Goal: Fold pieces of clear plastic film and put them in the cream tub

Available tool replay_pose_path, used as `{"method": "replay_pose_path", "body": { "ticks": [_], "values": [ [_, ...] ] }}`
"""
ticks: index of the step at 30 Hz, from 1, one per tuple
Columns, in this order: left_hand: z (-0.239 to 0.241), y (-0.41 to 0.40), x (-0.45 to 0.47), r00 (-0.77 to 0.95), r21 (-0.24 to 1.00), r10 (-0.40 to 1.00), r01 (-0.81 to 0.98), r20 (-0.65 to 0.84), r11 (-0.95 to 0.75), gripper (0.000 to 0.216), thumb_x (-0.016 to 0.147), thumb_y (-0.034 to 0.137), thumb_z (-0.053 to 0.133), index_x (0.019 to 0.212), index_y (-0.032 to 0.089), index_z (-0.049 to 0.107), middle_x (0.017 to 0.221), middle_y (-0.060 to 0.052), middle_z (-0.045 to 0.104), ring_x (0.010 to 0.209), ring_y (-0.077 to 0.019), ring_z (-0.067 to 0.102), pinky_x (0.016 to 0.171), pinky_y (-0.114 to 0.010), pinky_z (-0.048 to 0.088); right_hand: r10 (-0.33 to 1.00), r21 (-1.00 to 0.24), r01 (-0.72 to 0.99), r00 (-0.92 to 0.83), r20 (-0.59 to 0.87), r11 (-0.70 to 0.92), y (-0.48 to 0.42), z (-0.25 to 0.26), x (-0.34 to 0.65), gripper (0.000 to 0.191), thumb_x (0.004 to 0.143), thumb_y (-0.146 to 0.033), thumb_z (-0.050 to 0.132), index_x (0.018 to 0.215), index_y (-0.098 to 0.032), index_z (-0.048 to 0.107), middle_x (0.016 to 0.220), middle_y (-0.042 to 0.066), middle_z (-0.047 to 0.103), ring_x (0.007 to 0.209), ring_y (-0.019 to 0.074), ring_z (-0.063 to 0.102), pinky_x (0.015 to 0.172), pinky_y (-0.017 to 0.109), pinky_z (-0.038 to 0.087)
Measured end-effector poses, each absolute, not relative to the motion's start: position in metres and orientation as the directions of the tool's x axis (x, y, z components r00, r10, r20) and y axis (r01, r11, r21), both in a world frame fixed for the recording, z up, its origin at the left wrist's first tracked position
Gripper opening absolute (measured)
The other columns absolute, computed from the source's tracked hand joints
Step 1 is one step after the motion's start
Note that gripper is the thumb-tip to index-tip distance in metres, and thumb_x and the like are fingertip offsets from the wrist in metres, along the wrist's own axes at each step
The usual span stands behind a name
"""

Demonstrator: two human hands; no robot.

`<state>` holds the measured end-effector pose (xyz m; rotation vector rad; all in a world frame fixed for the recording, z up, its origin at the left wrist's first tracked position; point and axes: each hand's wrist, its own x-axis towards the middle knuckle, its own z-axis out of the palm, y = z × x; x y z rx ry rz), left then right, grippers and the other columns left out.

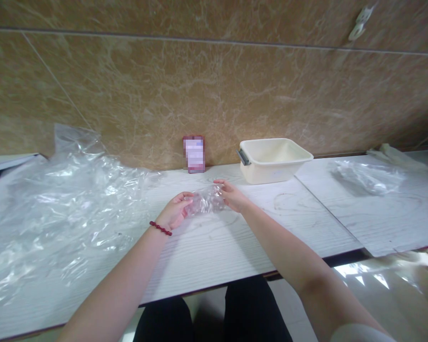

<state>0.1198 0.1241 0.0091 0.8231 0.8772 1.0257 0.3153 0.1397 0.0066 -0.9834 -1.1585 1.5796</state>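
Pale sleeve [360,333] nearest; left hand [174,212] and right hand [234,197] pinch clear plastic [206,201].
Likely light, limp, slippery: best gripped by opposite edges.

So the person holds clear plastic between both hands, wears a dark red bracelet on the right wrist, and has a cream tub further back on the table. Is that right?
Not quite: the head view shows the dark red bracelet on the left wrist. The rest holds: clear plastic between the left hand and right hand, and a cream tub further back on the table.
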Motion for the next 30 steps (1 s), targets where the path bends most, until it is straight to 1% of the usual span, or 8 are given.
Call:
{"method": "replay_pose_path", "body": {
  "ticks": [4, 7, 13, 16, 19, 21, 26, 30],
  "values": [
    [0.0102, 0.1278, 0.1168, 0.172, 0.892, 0.968, -0.385, -0.183, 0.237, 0.016, 0.063, 0.004, 0.057, 0.074, 0.014, 0.055, 0.079, -0.001, 0.063, 0.065, -0.0104, 0.059, 0.059, -0.022, 0.047, 0.924, -0.949, -0.212, -0.352, -0.149, -0.234, 0.1369, 0.008, 0.3153, 0.036, 0.066, -0.029, 0.061, 0.096, -0.022, 0.043, 0.088, 0.0, 0.052, 0.067, 0.0075, 0.053, 0.06, 0.024, 0.048],
    [0.0115, 0.1287, 0.1158, 0.155, 0.899, 0.976, -0.386, -0.156, 0.205, 0.018, 0.063, 0.005, 0.058, 0.078, 0.014, 0.057, 0.079, -0.001, 0.063, 0.064, -0.0098, 0.058, 0.059, -0.021, 0.047, 0.915, -0.943, -0.213, -0.367, -0.165, -0.256, 0.1369, 0.0063, 0.3143, 0.036, 0.068, -0.031, 0.06, 0.096, -0.022, 0.041, 0.089, 0.001, 0.051, 0.067, 0.0082, 0.055, 0.063, 0.028, 0.049],
    [0.0108, 0.1297, 0.1149, 0.153, 0.909, 0.977, -0.366, -0.151, 0.197, 0.025, 0.061, 0.006, 0.061, 0.084, 0.014, 0.058, 0.081, -0.003, 0.063, 0.064, -0.0101, 0.058, 0.058, -0.021, 0.046, 0.959, -0.935, -0.258, -0.209, -0.192, -0.244, 0.1411, 0.0015, 0.3126, 0.033, 0.071, -0.035, 0.056, 0.096, -0.023, 0.038, 0.093, 0.001, 0.05, 0.063, 0.0077, 0.055, 0.061, 0.03, 0.051],
    [0.0109, 0.1299, 0.1147, 0.148, 0.905, 0.978, -0.377, -0.15, 0.196, 0.026, 0.06, 0.005, 0.061, 0.084, 0.015, 0.058, 0.082, -0.002, 0.063, 0.064, -0.0102, 0.059, 0.057, -0.021, 0.046, 0.949, -0.921, -0.265, -0.21, -0.233, -0.285, 0.1403, 0.0032, 0.3126, 0.032, 0.071, -0.035, 0.057, 0.091, -0.021, 0.037, 0.085, 0.002, 0.052, 0.062, 0.0084, 0.056, 0.061, 0.029, 0.051],
    [0.0113, 0.1295, 0.1149, 0.142, 0.895, 0.979, -0.402, -0.148, 0.194, 0.027, 0.059, 0.002, 0.06, 0.081, 0.016, 0.056, 0.083, -0.001, 0.063, 0.064, -0.0103, 0.059, 0.057, -0.022, 0.047, 0.907, -0.907, -0.198, -0.288, -0.308, -0.371, 0.1367, 0.0064, 0.3114, 0.03, 0.07, -0.036, 0.058, 0.087, -0.018, 0.04, 0.078, 0.003, 0.055, 0.062, 0.0106, 0.058, 0.057, 0.026, 0.049],
    [0.0111, 0.1292, 0.1152, 0.147, 0.894, 0.978, -0.404, -0.145, 0.193, 0.027, 0.059, 0.002, 0.06, 0.081, 0.017, 0.056, 0.082, 0.0, 0.062, 0.064, -0.0102, 0.059, 0.056, -0.021, 0.047, 0.891, -0.906, -0.149, -0.3, -0.34, -0.396, 0.1341, 0.0077, 0.3095, 0.029, 0.069, -0.035, 0.059, 0.084, -0.017, 0.042, 0.075, 0.004, 0.056, 0.061, 0.011, 0.058, 0.054, 0.023, 0.048],
    [0.0108, 0.1282, 0.1154, 0.177, 0.908, 0.977, -0.379, -0.118, 0.178, 0.029, 0.058, 0.002, 0.061, 0.082, 0.017, 0.056, 0.083, 0.001, 0.061, 0.065, -0.0098, 0.058, 0.056, -0.021, 0.047, 0.919, -0.933, -0.13, -0.26, -0.295, -0.336, 0.1328, 0.0047, 0.3075, 0.023, 0.061, -0.024, 0.066, 0.073, -0.015, 0.048, 0.067, 0.001, 0.056, 0.058, 0.0076, 0.055, 0.047, 0.016, 0.042],
    [0.0133, 0.1264, 0.1164, 0.19, 0.93, 0.976, -0.329, -0.106, 0.165, 0.032, 0.057, 0.004, 0.063, 0.085, 0.017, 0.056, 0.085, 0.0, 0.06, 0.068, -0.0099, 0.058, 0.058, -0.021, 0.046, 0.94, -0.951, -0.112, -0.223, -0.257, -0.287, 0.136, 0.0013, 0.3096, 0.025, 0.057, -0.02, 0.067, 0.067, -0.016, 0.045, 0.061, -0.002, 0.054, 0.056, 0.0069, 0.054, 0.048, 0.016, 0.041]
  ]
}}
